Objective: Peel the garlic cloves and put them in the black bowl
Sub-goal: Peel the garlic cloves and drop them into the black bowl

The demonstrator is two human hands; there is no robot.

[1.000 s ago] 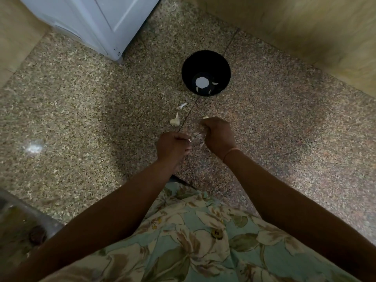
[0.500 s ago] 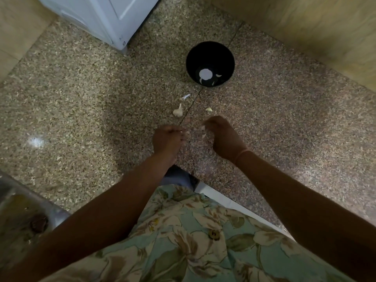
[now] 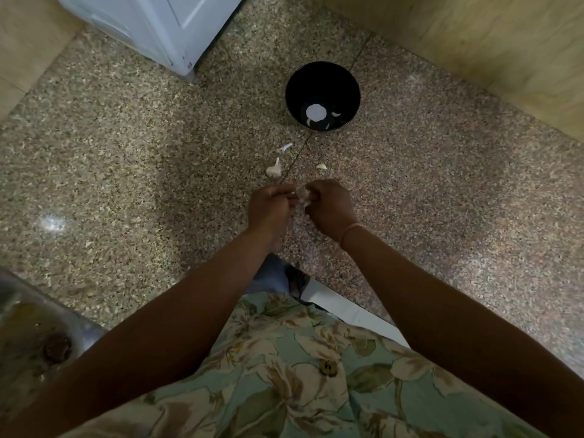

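My left hand (image 3: 271, 207) and my right hand (image 3: 328, 206) meet over the speckled counter, fingers curled, both pinching a small pale garlic clove (image 3: 305, 197) with loose skin between them. Just beyond the hands a garlic bulb (image 3: 274, 169) with its stem up lies on the counter. To its right lies a single loose clove (image 3: 321, 166), and a scrap of white skin (image 3: 286, 147) lies further back. The black bowl (image 3: 322, 75) stands behind these, with a few peeled cloves (image 3: 336, 114) and a bright light reflection on its bottom.
A white appliance (image 3: 164, 23) stands at the back left on the granite counter (image 3: 126, 159). A tan wall (image 3: 474, 42) runs along the back right. A metal sink (image 3: 34, 339) with its drain is at the lower left. The counter's front edge (image 3: 344, 308) is below the hands.
My hands, apart half a second ago, have come together around the clove. The view has shifted slightly, so the bowl and bulb sit a little differently in frame.
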